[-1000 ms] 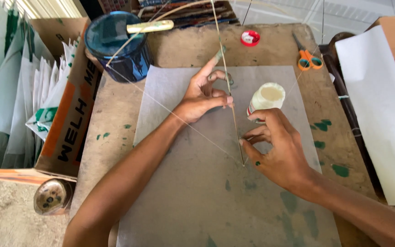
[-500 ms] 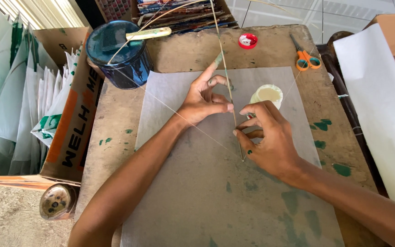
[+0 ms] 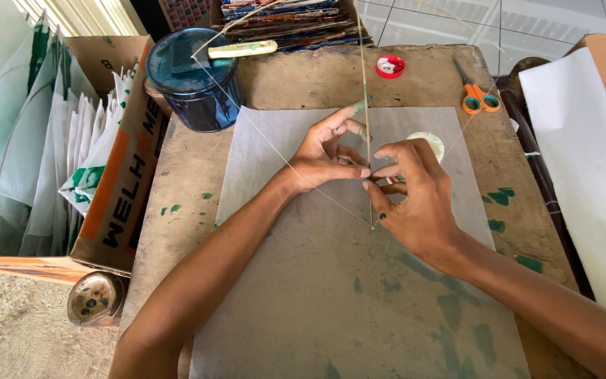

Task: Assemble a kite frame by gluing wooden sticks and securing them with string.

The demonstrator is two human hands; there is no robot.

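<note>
Both hands meet mid-sheet on the grey paper sheet [image 3: 331, 295]. Left hand [image 3: 324, 154] and right hand [image 3: 415, 196] have fingertips pinched together on the thin stick [image 3: 366, 98].

Single head-worn view; looks steeply down and forward onto a worn wooden table [image 3: 198, 210] from close above; both forearms enter from the bottom edge; far table edge and tiled floor [image 3: 457, 21] at top; no second view to overlap.
</note>
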